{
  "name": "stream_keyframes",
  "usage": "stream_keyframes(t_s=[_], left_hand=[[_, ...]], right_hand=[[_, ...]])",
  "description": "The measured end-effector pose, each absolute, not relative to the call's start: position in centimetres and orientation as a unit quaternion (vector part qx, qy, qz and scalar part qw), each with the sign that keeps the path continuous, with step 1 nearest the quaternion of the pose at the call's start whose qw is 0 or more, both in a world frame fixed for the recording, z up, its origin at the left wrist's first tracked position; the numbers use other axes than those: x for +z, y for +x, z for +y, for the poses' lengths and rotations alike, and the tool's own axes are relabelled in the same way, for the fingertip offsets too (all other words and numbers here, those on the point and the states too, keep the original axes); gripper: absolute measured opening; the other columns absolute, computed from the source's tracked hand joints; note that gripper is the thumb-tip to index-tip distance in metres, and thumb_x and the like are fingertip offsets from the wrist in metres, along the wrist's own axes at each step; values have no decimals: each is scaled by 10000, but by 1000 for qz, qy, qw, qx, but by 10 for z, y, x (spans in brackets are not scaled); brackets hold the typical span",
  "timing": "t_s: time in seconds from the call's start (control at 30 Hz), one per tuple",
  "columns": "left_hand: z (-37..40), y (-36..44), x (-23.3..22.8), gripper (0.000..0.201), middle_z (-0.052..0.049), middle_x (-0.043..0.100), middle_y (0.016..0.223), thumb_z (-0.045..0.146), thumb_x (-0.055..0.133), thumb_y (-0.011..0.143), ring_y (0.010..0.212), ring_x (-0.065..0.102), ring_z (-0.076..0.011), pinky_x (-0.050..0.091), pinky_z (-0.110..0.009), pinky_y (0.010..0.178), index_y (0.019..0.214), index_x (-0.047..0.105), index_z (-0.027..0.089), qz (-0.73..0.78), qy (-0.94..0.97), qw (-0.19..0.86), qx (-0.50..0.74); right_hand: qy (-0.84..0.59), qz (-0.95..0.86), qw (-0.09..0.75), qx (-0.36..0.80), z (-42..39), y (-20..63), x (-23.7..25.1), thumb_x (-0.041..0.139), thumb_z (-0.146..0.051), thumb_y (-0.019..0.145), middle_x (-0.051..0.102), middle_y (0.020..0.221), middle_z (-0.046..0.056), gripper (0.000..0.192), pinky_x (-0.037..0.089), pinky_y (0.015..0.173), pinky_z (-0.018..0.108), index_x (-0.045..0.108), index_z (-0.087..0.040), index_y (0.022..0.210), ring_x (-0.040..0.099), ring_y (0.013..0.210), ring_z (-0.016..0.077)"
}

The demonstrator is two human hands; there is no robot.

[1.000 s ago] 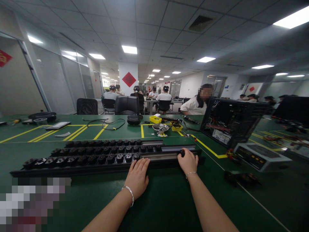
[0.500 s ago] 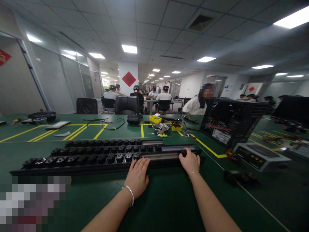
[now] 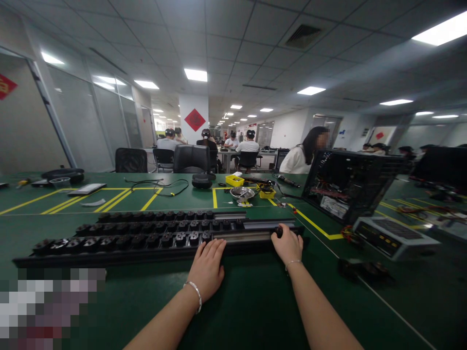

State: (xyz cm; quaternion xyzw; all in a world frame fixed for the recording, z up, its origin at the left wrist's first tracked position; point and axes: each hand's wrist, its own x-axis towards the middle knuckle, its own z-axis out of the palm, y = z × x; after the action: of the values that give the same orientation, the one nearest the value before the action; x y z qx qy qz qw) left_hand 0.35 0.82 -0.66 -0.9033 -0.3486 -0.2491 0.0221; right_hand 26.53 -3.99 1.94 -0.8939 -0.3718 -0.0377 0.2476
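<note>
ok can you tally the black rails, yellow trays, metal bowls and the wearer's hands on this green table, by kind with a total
rails: 3 (front rail, middle rail, back rail)
yellow trays: 2 (left tray, right tray)
metal bowl: 1
hands: 2 (left hand, right hand)
total: 8

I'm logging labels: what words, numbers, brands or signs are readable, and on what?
No text is clearly legible.
Red diamond sign on the white pillar: dark character, too indistinct.
Red sign at far left: gold character, cut off by the edge.
Small red diamond at right: too small.
Grey box: yellow marks on its black front, too blurred.
Whitish label inside the computer case: too small.
Front rail: no lettering visible.
</note>
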Motion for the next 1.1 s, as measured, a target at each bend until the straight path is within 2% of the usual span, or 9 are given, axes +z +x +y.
stream_keyframes(t_s=[0.17,0.3,0.5,0.77,1.1], left_hand=[[9,3,-7,592,-33,459,1348,191,466,744,1258,356,-191,193,-408,1093,1325,354,223,-348,-904,14,-249],[9,3,-8,591,-37,460,1346,194,469,746,1261,354,-190,195,-402,1093,1326,354,219,-347,-904,19,-249],[10,3,-9,593,-34,454,1351,187,464,744,1263,348,-189,190,-403,1094,1326,355,214,-345,-904,17,-250],[10,3,-8,596,-36,451,1354,198,470,749,1267,344,-186,188,-399,1099,1332,345,222,-345,-905,18,-249],[9,3,-7,587,-38,454,1352,195,460,748,1261,348,-192,186,-415,1098,1326,357,216,-348,-903,-3,-250]], right_hand=[[-899,-365,238,-50,-40,268,14,360,-427,790,494,1285,77,502,89,1059,498,463,-215,1234,293,1278,243],[-897,-370,239,-52,-40,269,14,337,-422,800,500,1275,87,509,87,1059,502,453,-203,1245,302,1274,242],[-894,-368,252,-49,-41,270,16,352,-393,796,547,1208,78,478,121,1056,480,464,-211,1223,411,1190,227],[-895,-367,251,-34,-42,275,14,358,-405,798,572,1158,76,502,133,1056,466,432,-211,1255,453,1151,228],[-898,-361,247,-56,-44,274,15,362,-401,791,482,1286,88,514,84,1067,499,434,-207,1261,321,1264,244]])
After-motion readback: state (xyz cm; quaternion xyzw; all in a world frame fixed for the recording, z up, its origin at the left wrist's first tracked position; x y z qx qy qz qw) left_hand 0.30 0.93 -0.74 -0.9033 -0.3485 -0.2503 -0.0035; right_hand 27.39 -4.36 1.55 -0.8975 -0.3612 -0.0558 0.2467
